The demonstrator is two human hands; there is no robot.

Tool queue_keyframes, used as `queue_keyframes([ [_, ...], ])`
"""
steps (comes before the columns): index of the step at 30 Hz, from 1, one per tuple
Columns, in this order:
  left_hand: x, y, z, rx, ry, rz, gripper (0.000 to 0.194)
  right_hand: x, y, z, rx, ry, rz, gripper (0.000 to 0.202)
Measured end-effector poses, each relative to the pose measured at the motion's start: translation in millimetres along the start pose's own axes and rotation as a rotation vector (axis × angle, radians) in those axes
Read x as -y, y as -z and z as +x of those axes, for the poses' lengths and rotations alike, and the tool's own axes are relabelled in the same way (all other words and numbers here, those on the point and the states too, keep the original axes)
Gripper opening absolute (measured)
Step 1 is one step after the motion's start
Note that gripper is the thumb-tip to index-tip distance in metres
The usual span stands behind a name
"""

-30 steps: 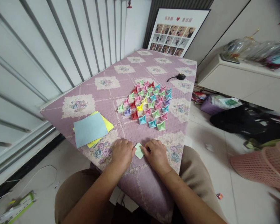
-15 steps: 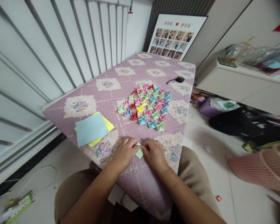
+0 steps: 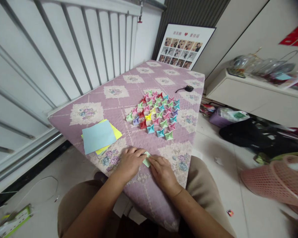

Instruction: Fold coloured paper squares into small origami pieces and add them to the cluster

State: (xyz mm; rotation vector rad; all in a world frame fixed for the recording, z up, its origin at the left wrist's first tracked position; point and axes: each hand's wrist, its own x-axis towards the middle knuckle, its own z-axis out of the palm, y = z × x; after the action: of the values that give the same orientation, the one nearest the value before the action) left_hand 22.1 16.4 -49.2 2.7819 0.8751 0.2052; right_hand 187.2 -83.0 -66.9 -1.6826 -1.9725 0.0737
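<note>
Now the left hand (image 3: 130,162) and right hand (image 3: 164,172) hold green paper (image 3: 146,162) flat, unshaped; colourful shapes (image 3: 148,117) stand folded, the blue sheet (image 3: 99,137) unfolded.

At 6 o'clock, fingers of the left hand (image 3: 131,162) and right hand (image 3: 164,173) cover parts of the green paper (image 3: 146,161), so its folds cannot be made out. Towards 9 o'clock, the light blue sheet (image 3: 99,136) hides most of the yellow paper (image 3: 116,131) (how many sheets, I can't tell). At 1 o'clock, the photo board (image 3: 185,46) has lettering too small to read, and its foot is behind the table (image 3: 139,82). At 2 o'clock, the clear objects (image 3: 268,66) are blurred together. The right edge cuts off the pink basket (image 3: 265,180) at 4 o'clock.
</note>
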Motion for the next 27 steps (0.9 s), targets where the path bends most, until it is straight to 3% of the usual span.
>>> queue_keyframes([
  [7, 2, 2.5, -5, -0.015, 0.042, -0.037, 0.034, -2, 9, 7, 0.135, -0.031, -0.002, 0.041],
  [17, 1, 9.3, -10, -0.061, 0.006, -0.057, 0.035, 1, 3, 7, 0.067, -0.024, -0.065, 0.022],
  [27, 3, -3.3, 1, -0.093, -0.040, 0.033, 0.021, -3, 2, 8, 0.052, -0.022, -0.082, 0.032],
])
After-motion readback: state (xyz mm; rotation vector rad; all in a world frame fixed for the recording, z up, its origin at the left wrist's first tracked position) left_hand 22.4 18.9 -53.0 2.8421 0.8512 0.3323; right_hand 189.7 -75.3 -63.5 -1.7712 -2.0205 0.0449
